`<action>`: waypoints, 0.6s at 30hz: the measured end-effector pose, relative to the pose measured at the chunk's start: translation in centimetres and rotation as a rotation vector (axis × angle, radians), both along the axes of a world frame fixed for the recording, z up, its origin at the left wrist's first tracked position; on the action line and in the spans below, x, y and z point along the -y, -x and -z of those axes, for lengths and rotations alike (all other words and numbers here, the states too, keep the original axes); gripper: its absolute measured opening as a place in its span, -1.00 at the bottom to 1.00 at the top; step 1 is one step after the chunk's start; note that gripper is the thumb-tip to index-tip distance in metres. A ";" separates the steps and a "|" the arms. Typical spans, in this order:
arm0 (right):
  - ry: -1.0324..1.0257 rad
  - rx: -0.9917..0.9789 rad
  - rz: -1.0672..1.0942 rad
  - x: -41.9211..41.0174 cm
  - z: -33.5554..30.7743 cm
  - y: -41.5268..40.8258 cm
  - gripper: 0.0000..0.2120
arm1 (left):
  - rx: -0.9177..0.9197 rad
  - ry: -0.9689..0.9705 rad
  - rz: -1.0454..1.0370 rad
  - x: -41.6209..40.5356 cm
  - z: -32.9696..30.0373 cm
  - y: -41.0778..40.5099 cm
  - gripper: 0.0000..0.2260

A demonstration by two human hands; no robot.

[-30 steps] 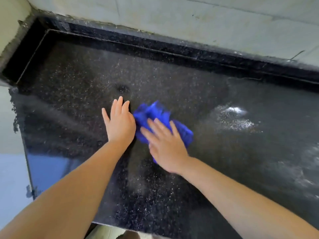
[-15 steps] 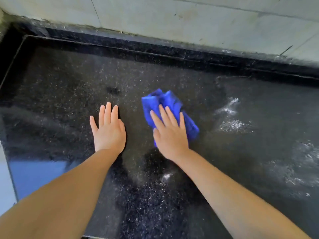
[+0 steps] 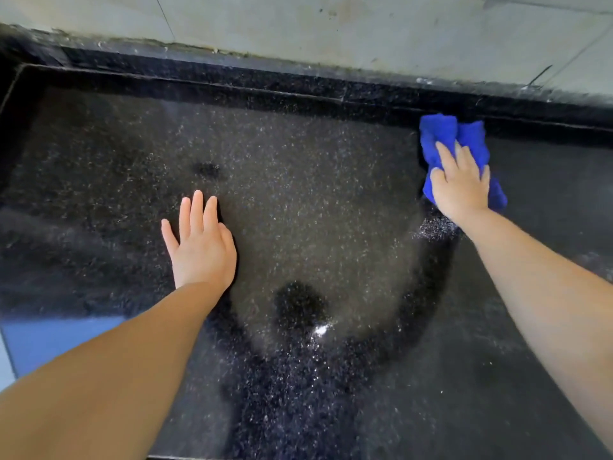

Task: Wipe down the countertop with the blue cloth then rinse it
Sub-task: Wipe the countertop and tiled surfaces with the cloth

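Head camera looks down on a black speckled countertop (image 3: 315, 210) that meets a pale tiled wall (image 3: 331, 24) at its far edge. At far right, the blue cloth (image 3: 444, 134) lies bunched on the stone, just beside the raised back lip (image 3: 298, 84). The right hand (image 3: 459, 184) presses on it from above with straight fingers, laid flat rather than curled round it. Well apart, left of centre, the left hand (image 3: 202, 247) rests palm-down on bare stone, fingers straight and close together, holding nothing. Between the two arms the surface shows a dull, hazy patch edged by darker, glossier stone.
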State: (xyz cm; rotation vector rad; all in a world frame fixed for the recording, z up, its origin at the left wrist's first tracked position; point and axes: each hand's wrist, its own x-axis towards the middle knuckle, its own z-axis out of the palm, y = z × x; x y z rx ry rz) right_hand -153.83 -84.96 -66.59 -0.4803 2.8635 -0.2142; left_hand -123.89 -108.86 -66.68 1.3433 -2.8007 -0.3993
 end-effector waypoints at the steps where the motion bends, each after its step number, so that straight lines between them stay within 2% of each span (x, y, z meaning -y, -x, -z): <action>1: 0.003 -0.021 0.016 -0.4 0.2 -2.7 -0.52 | -0.002 0.000 0.002 0.0 0.0 -0.1 -0.57; 3: 0.002 -0.059 -0.087 -0.5 0.3 -9.5 -0.51 | -0.002 0.000 0.010 0.0 0.0 -0.1 -0.57; 7: 0.103 -0.050 -0.606 0.5 -0.1 -26.3 -0.50 | -0.026 -0.002 0.014 0.1 -0.1 -0.1 -0.57; 8: 0.103 0.013 -0.758 0.3 -0.4 -28.4 -0.51 | -0.039 -0.011 0.009 0.0 -0.1 -0.2 -0.57; 10: 0.053 0.065 -0.967 -0.4 -1.0 -26.4 -0.51 | -0.062 -0.022 0.015 0.0 -0.2 -0.1 -0.57; 11: 0.034 0.028 -0.963 -1.0 -0.8 -23.5 -0.50 | -0.068 -0.027 0.016 0.1 -0.2 -0.1 -0.57; 12: 0.021 -0.022 -0.871 -1.4 -0.7 -20.0 -0.47 | -0.076 -0.034 0.020 0.1 -0.3 -0.2 -0.57; 15: -0.031 -0.053 -0.340 -3.2 -0.3 -11.3 -0.50 | -0.184 -0.077 0.119 0.1 -0.7 -1.5 -0.60; 17: -0.006 -0.029 -0.102 -3.2 -0.1 -11.8 -0.52 | -0.242 -0.103 0.223 -0.5 -1.3 -3.8 -0.62; 18: 0.003 -0.030 -0.058 -2.7 -0.1 -13.9 -0.52 | -0.251 -0.100 0.239 -1.3 -1.5 -5.5 -0.64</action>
